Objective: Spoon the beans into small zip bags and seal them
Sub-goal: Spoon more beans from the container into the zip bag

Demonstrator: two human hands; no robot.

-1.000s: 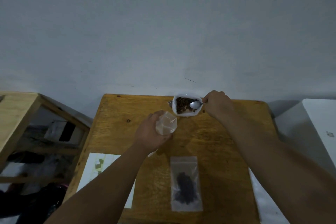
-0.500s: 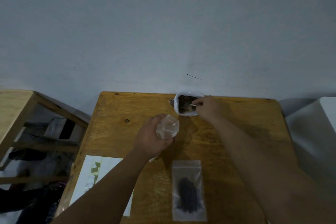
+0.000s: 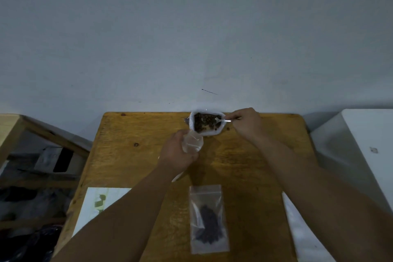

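A white bag of dark brown beans [image 3: 205, 123] stands open at the far edge of the wooden table [image 3: 131, 168]. My right hand [image 3: 247, 124] pinches a metal spoon [image 3: 222, 121] whose bowl lies in the beans. My left hand [image 3: 177, 152] grips a small clear zip bag [image 3: 192, 143] just in front of the bean bag, its mouth held open and upward. A second zip bag with dark beans [image 3: 208, 219] lies flat near the table's front edge.
A white sheet with green marks [image 3: 100, 204] lies at the table's front left. White plastic [image 3: 302, 234] shows under my right forearm. A wooden frame [image 3: 12, 132] stands to the left, a white surface [image 3: 368, 144] to the right. A wall rises behind the table.
My right hand dipped the spoon into the beans, then drew back to the right, with the spoon bowl still in the bag. My left hand has kept holding the small bag open.
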